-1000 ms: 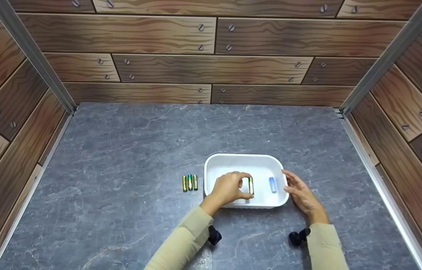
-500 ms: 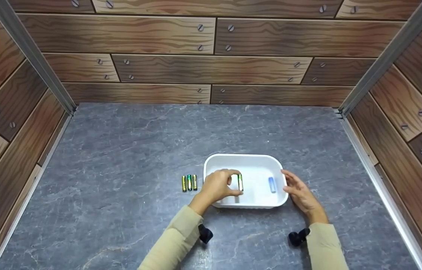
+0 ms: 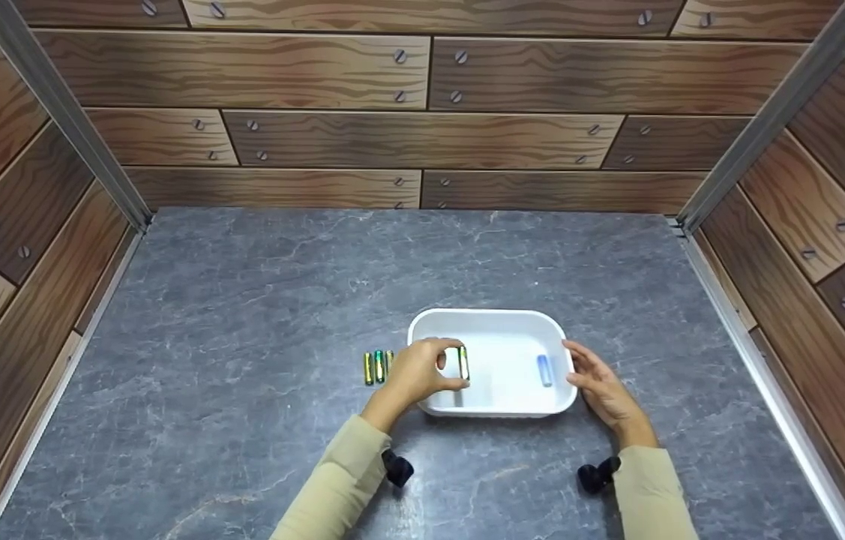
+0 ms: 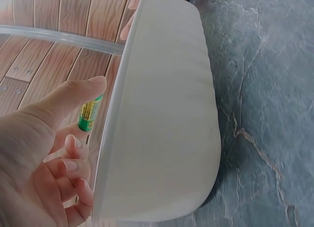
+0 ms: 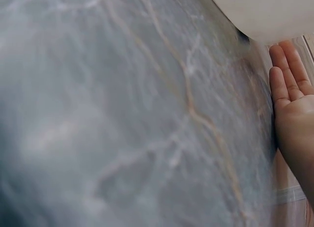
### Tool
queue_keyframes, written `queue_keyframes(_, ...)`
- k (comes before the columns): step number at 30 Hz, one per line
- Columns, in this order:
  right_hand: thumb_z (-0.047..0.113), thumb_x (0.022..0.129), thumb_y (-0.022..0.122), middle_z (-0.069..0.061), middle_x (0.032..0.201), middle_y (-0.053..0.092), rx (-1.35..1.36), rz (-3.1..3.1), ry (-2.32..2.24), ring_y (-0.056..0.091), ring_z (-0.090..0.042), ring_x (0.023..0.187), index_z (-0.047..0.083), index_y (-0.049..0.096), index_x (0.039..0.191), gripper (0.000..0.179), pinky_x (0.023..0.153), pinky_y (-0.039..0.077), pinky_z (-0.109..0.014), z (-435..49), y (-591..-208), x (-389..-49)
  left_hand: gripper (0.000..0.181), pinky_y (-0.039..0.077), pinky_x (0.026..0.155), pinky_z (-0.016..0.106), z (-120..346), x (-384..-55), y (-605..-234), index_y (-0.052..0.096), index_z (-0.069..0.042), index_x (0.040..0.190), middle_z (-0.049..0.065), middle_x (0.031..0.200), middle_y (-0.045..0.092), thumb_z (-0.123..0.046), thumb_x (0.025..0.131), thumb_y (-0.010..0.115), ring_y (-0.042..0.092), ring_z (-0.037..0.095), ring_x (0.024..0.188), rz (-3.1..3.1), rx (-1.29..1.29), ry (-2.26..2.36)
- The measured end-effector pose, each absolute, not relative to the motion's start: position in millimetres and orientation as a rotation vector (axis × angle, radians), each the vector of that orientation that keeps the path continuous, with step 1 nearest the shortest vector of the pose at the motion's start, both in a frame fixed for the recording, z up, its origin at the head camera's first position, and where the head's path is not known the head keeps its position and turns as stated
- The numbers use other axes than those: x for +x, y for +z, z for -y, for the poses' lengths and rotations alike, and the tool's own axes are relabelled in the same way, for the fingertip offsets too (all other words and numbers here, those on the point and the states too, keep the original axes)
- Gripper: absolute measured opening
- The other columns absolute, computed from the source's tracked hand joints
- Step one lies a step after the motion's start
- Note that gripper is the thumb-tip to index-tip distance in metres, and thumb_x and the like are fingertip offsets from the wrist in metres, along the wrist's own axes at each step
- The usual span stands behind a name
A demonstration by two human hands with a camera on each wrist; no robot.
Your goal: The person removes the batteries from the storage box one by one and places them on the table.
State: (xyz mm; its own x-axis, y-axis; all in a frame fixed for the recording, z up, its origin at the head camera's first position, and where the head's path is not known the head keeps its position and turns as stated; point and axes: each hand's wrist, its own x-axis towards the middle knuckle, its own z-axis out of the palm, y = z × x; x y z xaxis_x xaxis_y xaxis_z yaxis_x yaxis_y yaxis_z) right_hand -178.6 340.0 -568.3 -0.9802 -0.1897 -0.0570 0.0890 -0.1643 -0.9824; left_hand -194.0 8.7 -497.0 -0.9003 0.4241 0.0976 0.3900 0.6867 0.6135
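Note:
In the head view my left hand [image 3: 413,373] pinches a green and yellow battery [image 3: 464,363] between thumb and index finger, over the left part of a white plastic bin [image 3: 497,412]. The left wrist view shows this battery [image 4: 90,113] beyond the bin's rim, its upper end covered by the thumb. My right hand [image 3: 609,390] holds the bin's right rim, with thumb and a finger over the edge. Against the bin's outside, other fingers [image 5: 289,70] lie straight in the right wrist view. A blue battery [image 3: 545,370] lies inside the bin near its right end.
Three green and gold batteries [image 3: 379,367] lie side by side on the grey marbled table [image 3: 280,300], left of the bin; the left hand partly hides the rightmost. Wood-patterned walls [image 3: 332,139] with metal edge strips enclose the table at the back and both sides.
My left hand has moved left over the bin, carrying the battery from near the middle toward the left end. My right hand and the bin have stayed in place.

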Motion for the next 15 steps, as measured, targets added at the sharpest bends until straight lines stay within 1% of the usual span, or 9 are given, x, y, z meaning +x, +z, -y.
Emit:
queue_keyframes(8,-0.007,0.088,0.056,0.013,0.12,0.061,-0.059,-1.921,-2.258,0.055,-0.002,0.11,0.026,0.057,0.127,0.05,0.093,0.044,-0.016,-338.6,-567.5,-177.7,0.054,0.027,0.053,0.018,4.5,-194.3,-495.7,0.067,-0.017,0.118,-0.005,0.071,0.052,-0.035,0.07,0.084,0.035,0.004,0.059,-2.806,0.715,1.045)
queue_keyframes(15,-0.008,0.088,0.055,0.012,0.119,0.061,-0.06,-1.933,-2.252,0.056,-0.003,0.109,0.024,0.055,0.128,0.051,0.092,0.045,-0.017,-338.6,-567.4,-177.6,0.055,0.03,0.055,0.018,17.6,-195.0,-494.3,0.068,-0.014,0.117,-0.001,0.071,0.055,-0.032,0.069,0.085,0.035,0.005,0.059,-2.823,0.696,1.098)
